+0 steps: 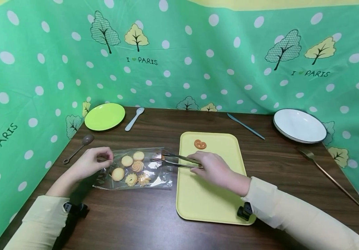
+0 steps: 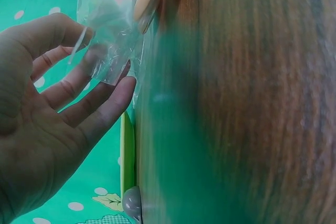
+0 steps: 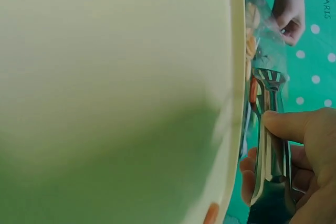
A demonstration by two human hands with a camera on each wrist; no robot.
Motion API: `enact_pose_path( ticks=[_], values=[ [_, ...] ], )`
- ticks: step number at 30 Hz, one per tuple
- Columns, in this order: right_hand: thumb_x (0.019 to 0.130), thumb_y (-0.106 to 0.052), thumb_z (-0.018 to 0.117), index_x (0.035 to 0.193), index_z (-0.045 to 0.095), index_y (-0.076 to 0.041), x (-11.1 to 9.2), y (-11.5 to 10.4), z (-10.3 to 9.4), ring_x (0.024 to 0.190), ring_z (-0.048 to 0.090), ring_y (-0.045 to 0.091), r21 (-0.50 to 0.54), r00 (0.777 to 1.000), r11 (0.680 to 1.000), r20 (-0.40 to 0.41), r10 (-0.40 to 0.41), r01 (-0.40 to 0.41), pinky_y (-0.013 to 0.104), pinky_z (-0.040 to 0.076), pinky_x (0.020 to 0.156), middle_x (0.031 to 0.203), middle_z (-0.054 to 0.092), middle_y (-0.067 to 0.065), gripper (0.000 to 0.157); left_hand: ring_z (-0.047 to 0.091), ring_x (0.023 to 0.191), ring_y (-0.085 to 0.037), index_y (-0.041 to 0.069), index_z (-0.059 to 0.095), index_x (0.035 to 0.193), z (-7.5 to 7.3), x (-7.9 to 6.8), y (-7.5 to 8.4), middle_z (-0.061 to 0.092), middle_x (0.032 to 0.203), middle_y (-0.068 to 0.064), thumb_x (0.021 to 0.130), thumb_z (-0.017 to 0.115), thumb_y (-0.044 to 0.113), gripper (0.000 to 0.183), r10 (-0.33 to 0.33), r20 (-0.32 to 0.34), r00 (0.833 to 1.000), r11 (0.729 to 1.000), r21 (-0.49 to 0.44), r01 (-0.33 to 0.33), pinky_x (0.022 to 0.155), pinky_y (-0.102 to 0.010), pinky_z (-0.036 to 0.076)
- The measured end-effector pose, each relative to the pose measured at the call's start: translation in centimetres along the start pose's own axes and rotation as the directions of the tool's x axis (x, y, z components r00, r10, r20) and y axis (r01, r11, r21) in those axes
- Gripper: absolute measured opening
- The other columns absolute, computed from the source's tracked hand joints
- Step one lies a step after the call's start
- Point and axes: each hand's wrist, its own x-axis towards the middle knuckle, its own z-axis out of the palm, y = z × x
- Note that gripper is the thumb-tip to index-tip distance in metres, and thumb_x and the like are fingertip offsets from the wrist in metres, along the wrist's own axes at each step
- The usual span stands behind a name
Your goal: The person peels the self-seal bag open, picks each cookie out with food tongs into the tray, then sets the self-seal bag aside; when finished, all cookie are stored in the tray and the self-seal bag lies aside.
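Observation:
My left hand [image 1: 90, 163] pinches the left end of a clear plastic bag [image 2: 113, 51] lying on the table. Several round and flower-shaped cookies [image 1: 131, 169] show through the plastic. In my right hand [image 1: 215, 170] I hold metal tongs [image 3: 273, 129], their tips at the bag's right end. A small reddish-brown piece [image 3: 253, 90] shows beside the tong tips; whether they grip it I cannot tell. Under my right hand lies a yellow tray [image 1: 210, 205], and a brown pretzel [image 1: 200, 144] rests near its far edge.
At the back left are a green plate [image 1: 105, 117] and a pale spoon [image 1: 134, 119]. A brown spoon [image 1: 82, 146] lies left of my left hand. To the right are a blue knife [image 1: 246, 126], a white dish [image 1: 299, 125] and a fork [image 1: 329, 177]. A green curtain [image 1: 179, 80] stands behind.

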Motion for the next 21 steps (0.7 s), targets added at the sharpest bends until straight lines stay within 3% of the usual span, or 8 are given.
enact_pose_path(
  ticks=[2, 7, 15, 21],
  values=[
    [0.081, -0.024, 0.074, 0.117, 0.065, -0.013, -0.6, 0.4, -0.6, 0.1, 0.065, 0.019, -0.003, 1.0, 1.0, -0.014, -0.008, 0.008, 0.04, 0.051, 0.082, 0.111, 0.068, 0.002, 0.039, 0.061, 0.088, -0.017, 0.02, 0.059, 0.081, 0.0, 0.0, -0.1, 0.063, 0.085, -0.002, 0.085, 0.066, 0.006, 0.016, 0.0, -0.002, 1.0, 1.0, -0.004, 0.0, 0.071, -0.028, 0.049],
    [0.08, -0.022, 0.076, 0.117, 0.065, -0.013, -2.5, 1.6, -2.1, 0.084, 0.064, 0.013, -0.001, 0.999, 1.0, -0.049, 0.006, -0.007, 0.036, 0.051, 0.072, 0.105, 0.069, 0.0, 0.039, 0.06, 0.087, -0.016, 0.02, 0.059, 0.081, 0.0, 0.0, -0.1, 0.062, 0.084, -0.001, 0.085, 0.066, 0.005, 0.017, -0.005, -0.009, 1.0, 1.0, -0.006, 0.005, 0.07, -0.028, 0.049],
    [0.078, -0.021, 0.077, 0.116, 0.066, -0.012, -5.9, 4.6, -4.3, 0.084, 0.065, 0.014, -0.008, 0.987, 0.995, -0.121, 0.102, -0.104, 0.038, 0.051, 0.07, 0.104, 0.069, 0.001, 0.04, 0.061, 0.087, -0.017, 0.019, 0.06, 0.082, 0.0, 0.0, -0.1, 0.062, 0.085, -0.002, 0.085, 0.066, 0.006, 0.015, -0.009, -0.008, 1.0, 1.0, -0.011, 0.009, 0.07, -0.028, 0.048],
    [0.079, -0.02, 0.076, 0.117, 0.065, -0.011, -7.9, 7.5, -5.3, 0.065, 0.054, 0.011, -0.047, 0.972, 0.982, -0.163, 0.171, -0.18, 0.032, 0.043, 0.06, 0.105, 0.069, 0.005, 0.041, 0.061, 0.088, -0.017, 0.019, 0.06, 0.082, -0.1, 0.0, 0.0, 0.062, 0.085, -0.002, 0.086, 0.066, 0.007, 0.015, -0.017, -0.001, 1.0, 1.0, -0.014, 0.017, 0.071, -0.029, 0.048]
  ],
)
